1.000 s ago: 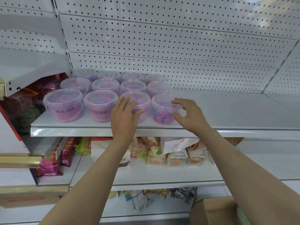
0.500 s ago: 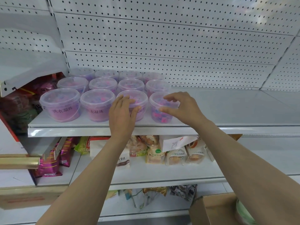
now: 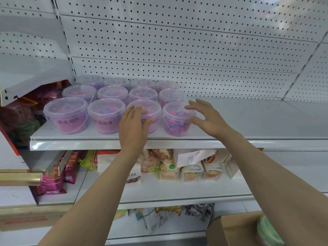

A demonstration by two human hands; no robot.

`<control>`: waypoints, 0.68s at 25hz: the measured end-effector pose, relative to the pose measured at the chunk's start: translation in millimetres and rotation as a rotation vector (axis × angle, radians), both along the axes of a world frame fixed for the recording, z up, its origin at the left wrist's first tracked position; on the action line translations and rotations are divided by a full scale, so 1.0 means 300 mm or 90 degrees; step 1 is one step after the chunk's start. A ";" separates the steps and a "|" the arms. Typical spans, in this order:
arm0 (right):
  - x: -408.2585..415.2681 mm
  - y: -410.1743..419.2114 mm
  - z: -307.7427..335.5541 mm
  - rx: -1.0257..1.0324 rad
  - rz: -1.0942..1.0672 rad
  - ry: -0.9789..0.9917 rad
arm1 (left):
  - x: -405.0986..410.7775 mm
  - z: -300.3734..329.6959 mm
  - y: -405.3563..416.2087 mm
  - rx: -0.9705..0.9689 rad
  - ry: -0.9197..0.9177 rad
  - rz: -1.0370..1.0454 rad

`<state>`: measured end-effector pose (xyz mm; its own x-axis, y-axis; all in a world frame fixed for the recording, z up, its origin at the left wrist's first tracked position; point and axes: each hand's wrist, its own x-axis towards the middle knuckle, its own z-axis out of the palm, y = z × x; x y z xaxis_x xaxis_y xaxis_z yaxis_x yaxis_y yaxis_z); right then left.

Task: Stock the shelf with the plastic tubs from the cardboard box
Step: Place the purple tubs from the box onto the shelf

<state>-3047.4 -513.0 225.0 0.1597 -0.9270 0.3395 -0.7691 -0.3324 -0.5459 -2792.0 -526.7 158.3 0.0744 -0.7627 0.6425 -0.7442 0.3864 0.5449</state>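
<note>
Twelve clear tubs (image 3: 106, 114) of pink and purple beads stand in three rows of four on the white shelf (image 3: 248, 121) at centre left of the frame, rims just beside one another, the back row close to the pegboard (image 3: 177, 41). The right half of the shelf is bare metal.

The left hand (image 3: 133, 124) rests over the third tub (image 3: 147, 108) of the front row, fingers straight and close together on the lid, thumb spread along the tub's front wall. It lies on the tub rather than gripping it.

The right hand (image 3: 206, 116) hovers just right of the fourth front tub (image 3: 175, 119), fingers spread wide and lightly bent, holding nothing. Whether its fingertips touch the tub's rim I cannot tell.

On the shelf below, at centre, lie bagged bread packs (image 3: 190, 172) and a white slip of paper (image 3: 191, 156); magenta packets (image 3: 53, 180) sit lower left. In the lower right corner the open cardboard box (image 3: 230, 228) shows, with a green-lidded tub (image 3: 266, 231) inside, partly hidden behind the right forearm.
</note>
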 end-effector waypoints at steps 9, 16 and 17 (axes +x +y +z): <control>0.050 -0.019 -0.043 -0.084 0.001 0.034 | -0.002 0.002 -0.001 -0.003 -0.004 0.001; 0.127 -0.025 -0.079 -0.163 -0.108 0.130 | -0.008 0.009 0.011 -0.017 -0.024 0.008; 0.133 -0.023 -0.078 -0.162 -0.113 0.147 | -0.008 0.016 0.013 -0.008 -0.030 0.010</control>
<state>-3007.5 -519.8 201.6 0.1041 -0.8374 0.5366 -0.9198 -0.2863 -0.2682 -2794.5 -522.7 163.0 0.0566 -0.7536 0.6549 -0.7751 0.3804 0.5046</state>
